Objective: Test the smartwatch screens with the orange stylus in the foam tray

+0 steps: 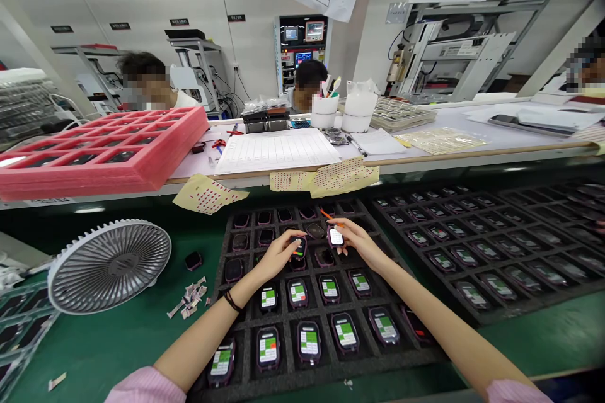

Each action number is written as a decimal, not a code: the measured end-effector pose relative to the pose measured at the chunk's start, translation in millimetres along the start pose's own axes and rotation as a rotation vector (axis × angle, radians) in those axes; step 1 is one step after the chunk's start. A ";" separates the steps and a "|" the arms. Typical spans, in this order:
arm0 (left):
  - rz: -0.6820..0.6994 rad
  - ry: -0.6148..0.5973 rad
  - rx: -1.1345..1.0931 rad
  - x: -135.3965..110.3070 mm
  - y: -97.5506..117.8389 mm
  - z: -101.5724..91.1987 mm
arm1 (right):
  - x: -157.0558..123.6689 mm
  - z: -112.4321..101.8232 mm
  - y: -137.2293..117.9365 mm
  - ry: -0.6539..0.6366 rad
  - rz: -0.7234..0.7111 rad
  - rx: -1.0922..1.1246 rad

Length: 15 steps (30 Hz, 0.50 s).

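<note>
My left hand (278,258) grips a dark smartwatch (297,247) with a small orange tab, just above a black foam tray (227,327). My right hand (353,242) holds another smartwatch (336,237) between its fingers, with its white screen lit. Both hands are over the tray's middle rows and close together, without touching. Nearer to me, several watches (309,341) with green-and-white screens sit in separate tray compartments. Farther compartments hold dark, unlit watches (267,237). An orange strip (325,213) shows just beyond my right fingers.
A white fan (109,266) stands left of the tray, beside scraps of paper (189,297). A second black tray of watches (486,245) lies to the right. Beyond, a red foam tray (101,151) and papers sit on a white bench (425,119), with co-workers behind it.
</note>
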<state>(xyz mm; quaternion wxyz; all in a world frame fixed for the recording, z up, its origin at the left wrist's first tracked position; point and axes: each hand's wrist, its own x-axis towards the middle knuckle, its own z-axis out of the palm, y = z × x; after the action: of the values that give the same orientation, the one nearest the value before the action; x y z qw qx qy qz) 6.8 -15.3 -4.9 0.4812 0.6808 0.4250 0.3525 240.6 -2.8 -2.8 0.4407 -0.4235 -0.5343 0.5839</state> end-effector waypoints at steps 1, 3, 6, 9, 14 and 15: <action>0.004 -0.003 0.012 -0.3 1.0 -0.3 | 0.1 0.1 0.0 -0.004 0.005 -0.008; 0.020 -0.011 0.042 -1.0 2.8 -1.1 | 0.3 0.2 0.2 -0.015 0.012 -0.025; 0.042 -0.028 0.077 -1.6 3.3 -1.9 | 0.6 0.5 0.7 -0.031 0.018 -0.055; 0.045 -0.043 0.096 -1.5 1.7 -1.7 | 0.7 1.0 1.2 -0.048 0.034 -0.078; 0.047 -0.041 0.126 -1.6 1.8 -1.5 | 0.5 2.3 1.0 -0.056 0.052 -0.079; 0.047 -0.043 0.130 -1.7 2.3 -1.6 | 0.5 2.6 0.8 -0.055 0.053 -0.078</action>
<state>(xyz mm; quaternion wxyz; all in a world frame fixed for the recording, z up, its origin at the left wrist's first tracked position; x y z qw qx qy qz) 5.4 -16.7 -2.4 0.4364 0.7279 0.4204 0.3209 237.9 -3.0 -3.4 0.3934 -0.4380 -0.5574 0.5854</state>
